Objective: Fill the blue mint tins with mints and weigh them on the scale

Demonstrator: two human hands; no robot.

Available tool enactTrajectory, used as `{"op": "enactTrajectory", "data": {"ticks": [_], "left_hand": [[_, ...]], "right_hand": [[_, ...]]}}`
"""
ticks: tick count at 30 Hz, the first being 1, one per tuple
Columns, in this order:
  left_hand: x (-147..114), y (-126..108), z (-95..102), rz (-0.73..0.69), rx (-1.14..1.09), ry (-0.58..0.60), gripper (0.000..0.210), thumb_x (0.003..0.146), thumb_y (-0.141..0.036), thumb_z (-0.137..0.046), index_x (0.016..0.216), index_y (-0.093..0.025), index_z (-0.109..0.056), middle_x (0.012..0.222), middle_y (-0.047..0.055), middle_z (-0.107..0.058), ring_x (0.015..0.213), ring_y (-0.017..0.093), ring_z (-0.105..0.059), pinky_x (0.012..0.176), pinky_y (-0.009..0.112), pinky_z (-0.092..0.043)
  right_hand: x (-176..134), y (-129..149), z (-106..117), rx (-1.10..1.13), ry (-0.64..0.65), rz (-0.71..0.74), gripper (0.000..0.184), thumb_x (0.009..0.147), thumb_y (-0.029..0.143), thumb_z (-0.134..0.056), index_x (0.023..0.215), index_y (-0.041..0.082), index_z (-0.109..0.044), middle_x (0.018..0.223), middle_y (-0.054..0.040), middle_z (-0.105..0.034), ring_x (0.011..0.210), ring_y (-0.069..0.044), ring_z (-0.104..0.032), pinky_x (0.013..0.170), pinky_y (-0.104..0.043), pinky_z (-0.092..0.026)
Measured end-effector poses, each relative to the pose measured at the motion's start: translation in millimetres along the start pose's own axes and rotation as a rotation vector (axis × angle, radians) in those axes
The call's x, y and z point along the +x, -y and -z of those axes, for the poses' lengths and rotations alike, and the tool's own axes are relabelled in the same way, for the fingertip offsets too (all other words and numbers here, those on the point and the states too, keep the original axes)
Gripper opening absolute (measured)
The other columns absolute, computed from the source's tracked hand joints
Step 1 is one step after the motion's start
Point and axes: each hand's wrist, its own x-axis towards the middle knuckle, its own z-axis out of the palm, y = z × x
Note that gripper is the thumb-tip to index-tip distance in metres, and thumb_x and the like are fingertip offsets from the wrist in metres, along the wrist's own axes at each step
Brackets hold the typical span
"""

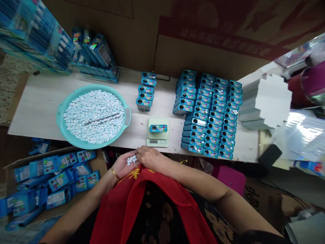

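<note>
Close to my body, my left hand (122, 166) is cupped palm up, with a small heap of white candies (132, 160) lying in it. My right hand (148, 158) meets it at the fingertips, its fingers curled against the edge of that heap; whatever they pinch is hidden. Just beyond the hands stands a pale kitchen scale (157, 143), bearing one blue tin (158, 128) with a dark round opening at one end. To the left, a turquoise basin (60, 114) is filled with the same candies, and a thin metal strip (101, 119) lies on them.
Several blue tins (144, 103) stand in a short row behind the scale. Packed rows of tins (213, 118) fill the table's right side, beside a white stack of card (273, 101). Blue boxes (59, 181) lie in a carton at lower left; wrapped packs (99, 56) stand behind the basin.
</note>
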Motion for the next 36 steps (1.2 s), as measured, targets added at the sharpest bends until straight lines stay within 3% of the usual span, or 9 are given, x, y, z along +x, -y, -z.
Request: {"op": "enactTrajectory", "data": {"ticks": [5, 11, 14, 20, 24, 29, 36], "left_hand": [[-3.6, -2.3, 3.1, -0.027, 0.005, -0.028, 0.021, 0.075, -0.003, -0.041, 0.085, -0.007, -0.059, 0.081, 0.012, -0.066, 0.08, 0.019, -0.063, 0.078, 0.033, -0.05], [-4.1, -5.2, 5.2, -0.041, 0.017, -0.06, 0.023, 0.075, -0.006, -0.045, 0.094, -0.004, -0.058, 0.098, 0.019, -0.063, 0.096, 0.026, -0.058, 0.083, 0.036, -0.048], [-3.7, -6.7, 2.1, -0.041, 0.006, -0.05, 0.024, 0.075, -0.006, -0.045, 0.095, -0.004, -0.058, 0.098, 0.02, -0.063, 0.096, 0.025, -0.059, 0.083, 0.036, -0.048], [-6.1, -12.5, 5.0, -0.092, -0.015, -0.044, 0.026, 0.076, -0.005, -0.043, 0.097, -0.005, -0.058, 0.099, 0.019, -0.063, 0.095, 0.025, -0.059, 0.082, 0.035, -0.049], [-6.1, -17.6, 12.2, -0.111, -0.05, -0.084, 0.029, 0.077, -0.005, -0.042, 0.102, -0.006, -0.057, 0.097, 0.018, -0.064, 0.096, 0.024, -0.058, 0.081, 0.034, -0.05], [-5.1, -22.6, 14.5, -0.14, -0.058, -0.096, 0.029, 0.077, -0.006, -0.042, 0.102, -0.005, -0.057, 0.098, 0.018, -0.063, 0.097, 0.024, -0.058, 0.079, 0.034, -0.051], [-5.5, -24.7, 22.8, -0.13, -0.066, -0.138, 0.03, 0.077, -0.004, -0.042, 0.104, -0.006, -0.056, 0.091, 0.016, -0.065, 0.086, 0.021, -0.063, 0.071, 0.028, -0.054]], "right_hand": [[-8.5, -11.2, 6.1, 0.051, -0.103, 0.006, 0.014, 0.085, 0.02, -0.044, 0.087, 0.017, -0.057, 0.084, -0.0046, -0.057, 0.078, -0.015, -0.05, 0.07, -0.028, -0.041], [-19.4, -64.8, 18.9, 0.204, -0.488, -0.343, 0.018, 0.085, 0.02, -0.043, 0.093, 0.018, -0.059, 0.092, -0.0063, -0.061, 0.09, -0.015, -0.053, 0.081, -0.029, -0.042], [-20.2, -84.2, 22.3, 0.233, -0.526, -0.389, 0.017, 0.083, 0.023, -0.046, 0.094, 0.019, -0.06, 0.09, -0.0053, -0.062, 0.088, -0.016, -0.055, 0.081, -0.029, -0.043], [-44.5, -97.3, 25.4, 0.169, -0.685, -0.532, 0.021, 0.084, 0.027, -0.044, 0.098, 0.02, -0.058, 0.096, -0.0067, -0.059, 0.094, -0.019, -0.053, 0.085, -0.034, -0.042], [-55.9, -106.3, 21.6, 0.147, -0.584, -0.534, 0.037, 0.078, 0.033, -0.054, 0.112, 0.021, -0.051, 0.11, -0.0089, -0.052, 0.105, -0.023, -0.046, 0.089, -0.041, -0.038], [-47.0, -109.9, 13.5, 0.147, -0.422, -0.503, 0.058, 0.069, 0.032, -0.063, 0.121, 0.02, -0.041, 0.12, -0.0106, -0.043, 0.11, -0.026, -0.04, 0.09, -0.044, -0.036], [-31.9, -108.6, 11.9, 0.146, -0.335, -0.516, 0.062, 0.067, 0.029, -0.064, 0.124, 0.021, -0.038, 0.121, -0.0115, -0.041, 0.107, -0.027, -0.04, 0.085, -0.045, -0.039]]}}
